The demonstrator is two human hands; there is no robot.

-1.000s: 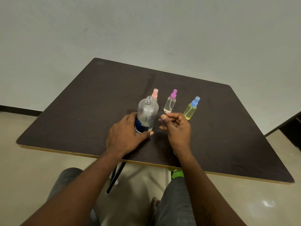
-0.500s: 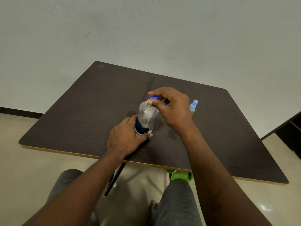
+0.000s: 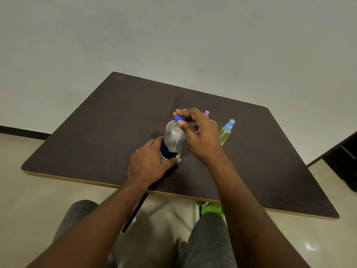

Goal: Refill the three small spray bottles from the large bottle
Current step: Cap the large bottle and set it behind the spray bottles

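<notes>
The large clear bottle (image 3: 173, 139) with a dark blue label stands upright on the dark table (image 3: 96, 136). My left hand (image 3: 150, 163) grips its lower part. My right hand (image 3: 199, 134) pinches the blue cap (image 3: 180, 118) on the bottle's neck. A small yellow spray bottle with a blue top (image 3: 226, 131) stands to the right of my right hand. Only the purple top of a second spray bottle (image 3: 206, 113) shows behind my fingers. The pink-topped third one is hidden behind my hand.
The table's near edge runs just in front of my knees. A dark piece of furniture (image 3: 345, 161) stands at the right edge of view. A green object (image 3: 211, 208) shows under the table. A pale wall rises behind the table.
My right hand rose from the table with the blue cap and brought it onto the large bottle's neck, where it now pinches it. My left hand kept its hold on the bottle.
</notes>
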